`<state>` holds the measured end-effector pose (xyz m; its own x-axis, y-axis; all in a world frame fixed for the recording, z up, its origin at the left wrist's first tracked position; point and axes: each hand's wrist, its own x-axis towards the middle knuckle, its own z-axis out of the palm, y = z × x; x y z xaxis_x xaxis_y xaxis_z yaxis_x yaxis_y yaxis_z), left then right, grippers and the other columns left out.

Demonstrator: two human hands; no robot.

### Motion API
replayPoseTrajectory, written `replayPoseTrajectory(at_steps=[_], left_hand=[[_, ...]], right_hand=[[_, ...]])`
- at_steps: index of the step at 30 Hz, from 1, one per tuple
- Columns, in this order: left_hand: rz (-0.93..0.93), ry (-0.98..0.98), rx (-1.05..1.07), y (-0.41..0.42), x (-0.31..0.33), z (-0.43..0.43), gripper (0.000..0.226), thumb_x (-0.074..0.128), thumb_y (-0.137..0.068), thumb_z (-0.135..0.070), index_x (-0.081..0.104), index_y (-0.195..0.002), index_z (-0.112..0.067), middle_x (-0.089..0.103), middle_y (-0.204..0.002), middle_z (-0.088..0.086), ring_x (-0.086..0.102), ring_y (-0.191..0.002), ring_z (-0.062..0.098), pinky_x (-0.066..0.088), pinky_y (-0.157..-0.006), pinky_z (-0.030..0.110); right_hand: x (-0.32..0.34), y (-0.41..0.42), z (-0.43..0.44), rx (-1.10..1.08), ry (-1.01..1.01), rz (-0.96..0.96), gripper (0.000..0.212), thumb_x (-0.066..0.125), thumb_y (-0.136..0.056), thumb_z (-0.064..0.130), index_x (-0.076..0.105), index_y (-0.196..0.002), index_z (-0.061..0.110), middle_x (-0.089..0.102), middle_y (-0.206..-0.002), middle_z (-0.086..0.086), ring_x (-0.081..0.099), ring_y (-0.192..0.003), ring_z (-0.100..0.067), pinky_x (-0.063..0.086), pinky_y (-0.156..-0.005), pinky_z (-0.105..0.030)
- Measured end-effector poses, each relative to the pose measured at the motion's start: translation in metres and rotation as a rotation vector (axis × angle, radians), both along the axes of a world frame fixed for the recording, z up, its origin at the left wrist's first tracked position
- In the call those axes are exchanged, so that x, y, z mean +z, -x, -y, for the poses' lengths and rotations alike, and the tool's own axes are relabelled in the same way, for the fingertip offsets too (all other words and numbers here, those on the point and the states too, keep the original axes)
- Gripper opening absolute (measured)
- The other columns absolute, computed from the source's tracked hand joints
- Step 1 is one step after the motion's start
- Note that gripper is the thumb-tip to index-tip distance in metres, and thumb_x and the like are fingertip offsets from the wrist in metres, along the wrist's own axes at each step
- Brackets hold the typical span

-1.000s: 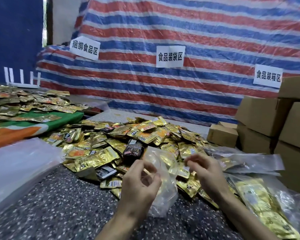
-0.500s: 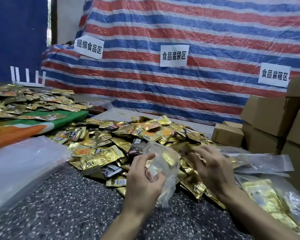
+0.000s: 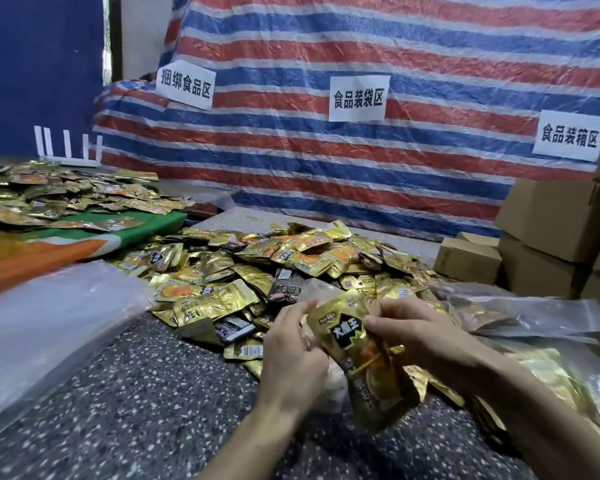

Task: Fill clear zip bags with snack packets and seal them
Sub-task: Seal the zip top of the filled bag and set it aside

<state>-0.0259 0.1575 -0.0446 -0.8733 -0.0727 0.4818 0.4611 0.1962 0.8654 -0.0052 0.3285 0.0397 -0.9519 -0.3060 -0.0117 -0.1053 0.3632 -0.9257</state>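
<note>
Huge pile of snack packets (image 3: 257,271) covers the far table (image 3: 136,410), with bare speckled top near-left. 2 forearms reach in from the bottom edge. Left hand (image 3: 291,355) curls round the clear zip bag (image 3: 335,381), and right hand (image 3: 420,334) pinches 1 gold packet (image 3: 347,336) against it.

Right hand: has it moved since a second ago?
Yes: the right hand has pulled back from the packet pile toward the person, now pinching a gold packet.
</note>
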Motion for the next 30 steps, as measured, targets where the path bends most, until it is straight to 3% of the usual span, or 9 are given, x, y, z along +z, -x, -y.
replayPoseTrajectory(at_steps=[6,8,10,13,17,20,23,26,30], left_hand=[[-0.104,-0.112,0.105,-0.004,0.002,-0.002,0.019,0.056,-0.098,-0.007,0.068,-0.108,-0.017,0.069,-0.077,-0.007,0.067,-0.053,0.018,0.056,-0.045,0.038],[-0.127,-0.092,0.148,-0.003,0.001,-0.002,0.018,0.057,-0.098,-0.009,0.070,-0.106,-0.017,0.069,-0.077,-0.011,0.062,-0.047,0.012,0.052,-0.040,0.031],[-0.192,-0.025,0.209,-0.003,0.001,-0.003,0.016,0.059,-0.097,-0.011,0.071,-0.104,-0.017,0.067,-0.093,-0.009,0.058,-0.060,0.000,0.047,-0.046,0.014],[-0.320,-0.044,0.292,-0.004,0.007,-0.003,0.013,0.061,-0.095,-0.012,0.069,-0.095,-0.021,0.050,-0.115,-0.002,0.058,-0.093,0.006,0.053,-0.069,0.014],[-0.477,-0.137,0.293,-0.010,0.013,-0.003,0.015,0.054,-0.093,-0.007,0.062,-0.094,-0.019,0.051,-0.100,-0.003,0.054,-0.089,0.005,0.046,-0.073,0.012],[-0.524,-0.156,0.266,-0.013,0.015,-0.004,0.013,0.050,-0.093,-0.009,0.059,-0.094,-0.019,0.053,-0.094,-0.006,0.053,-0.085,0.007,0.042,-0.072,0.014],[-0.443,-0.189,0.200,-0.013,0.017,-0.005,0.013,0.050,-0.094,-0.016,0.059,-0.091,-0.025,0.055,-0.092,-0.008,0.055,-0.082,0.012,0.046,-0.067,0.024],[-0.305,-0.219,0.135,-0.010,0.025,-0.002,0.016,0.052,-0.098,-0.019,0.063,-0.090,-0.028,0.061,-0.094,-0.007,0.061,-0.078,0.016,0.053,-0.062,0.030],[-0.190,-0.176,-0.004,0.003,0.054,0.009,0.020,0.061,-0.093,-0.003,0.064,-0.094,-0.023,0.065,-0.095,-0.007,0.066,-0.070,0.011,0.054,-0.055,0.020]], right_hand=[[0.018,0.005,-0.007,-0.171,-0.227,-0.009,0.018,0.064,-0.095,0.021,0.064,-0.080,0.011,0.063,-0.070,0.000,0.057,-0.074,-0.019,0.043,-0.065,-0.034],[0.023,0.005,-0.007,-0.205,-0.278,-0.010,0.018,0.069,-0.092,0.018,0.067,-0.076,0.010,0.061,-0.064,0.001,0.056,-0.066,-0.015,0.042,-0.053,-0.027],[0.029,0.006,-0.004,-0.237,-0.313,-0.014,0.018,0.072,-0.088,0.014,0.071,-0.071,0.007,0.059,-0.053,0.007,0.056,-0.050,-0.006,0.040,-0.043,-0.021],[0.041,0.006,-0.001,-0.261,-0.336,0.005,0.023,0.071,-0.087,0.017,0.073,-0.080,-0.005,0.061,-0.051,0.006,0.055,-0.042,-0.005,0.039,-0.039,-0.017],[0.056,0.009,0.003,-0.291,-0.418,0.010,0.033,0.076,-0.080,0.028,0.076,-0.088,-0.004,0.066,-0.066,-0.006,0.055,-0.054,-0.017,0.042,-0.055,-0.028],[0.062,0.013,0.006,-0.316,-0.351,0.078,0.019,0.077,-0.081,0.019,0.074,-0.086,0.001,0.065,-0.067,-0.006,0.059,-0.044,-0.011,0.047,-0.046,-0.019],[0.059,0.016,0.004,-0.299,-0.211,0.160,0.025,0.075,-0.085,0.023,0.075,-0.097,0.001,0.062,-0.068,-0.007,0.054,-0.048,-0.012,0.045,-0.046,-0.021],[0.057,0.020,0.000,-0.329,-0.016,0.297,0.032,0.071,-0.089,0.038,0.066,-0.090,0.007,0.063,-0.067,-0.008,0.053,-0.044,-0.012,0.044,-0.040,-0.020],[0.055,0.027,-0.008,-0.324,0.050,0.301,0.030,0.074,-0.087,0.031,0.066,-0.095,0.003,0.067,-0.071,-0.010,0.058,-0.047,-0.014,0.046,-0.038,-0.020]])
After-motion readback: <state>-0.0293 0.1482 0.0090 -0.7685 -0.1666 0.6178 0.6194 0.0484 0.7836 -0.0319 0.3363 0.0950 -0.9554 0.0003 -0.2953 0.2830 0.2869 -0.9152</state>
